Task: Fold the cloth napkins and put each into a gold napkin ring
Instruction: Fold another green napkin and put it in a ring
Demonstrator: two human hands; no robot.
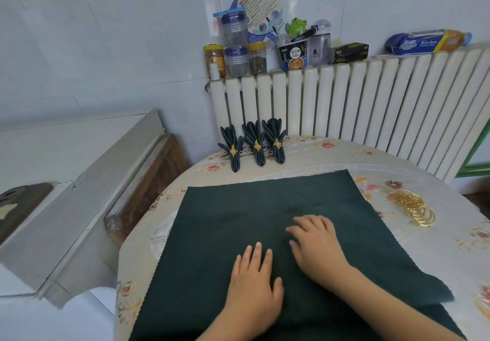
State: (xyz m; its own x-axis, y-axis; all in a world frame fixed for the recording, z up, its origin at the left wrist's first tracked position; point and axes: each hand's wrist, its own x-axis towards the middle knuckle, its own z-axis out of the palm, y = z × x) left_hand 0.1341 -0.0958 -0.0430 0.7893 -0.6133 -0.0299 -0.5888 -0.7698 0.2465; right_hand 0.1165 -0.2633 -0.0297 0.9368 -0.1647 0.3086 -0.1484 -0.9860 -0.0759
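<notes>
Napkin in hand: we see one dark green cloth napkin (265,208) spread flat on the worktop (397,160), its near edge hanging towards us.
Handling: we judge it light, soft and limp; it will crease readily and slide on the glossy floral cover. Zigzag-cut edges, no hem.
Where to hold: we would pinch a corner or an edge, then gather the middle for the ring.
Left hand (254,285): lies palm down on the napkin, fingers straight, grasping nothing.
Right hand (315,245): rests on the napkin just beside the left, fingers (313,221) loosely bent, nothing pinched.
Finished napkins (254,144): three, folded and ringed, in a row at the far edge of the worktop.
Gold napkin rings (416,210): a loose pile to the right, well apart from the hands.
Readable writing: "Kitchen" on the blue and yellow pack (427,42) atop the radiator (344,101).
Other labels: the noodle cup (293,58) bears Chinese characters we cannot read; jar labels too small.
</notes>
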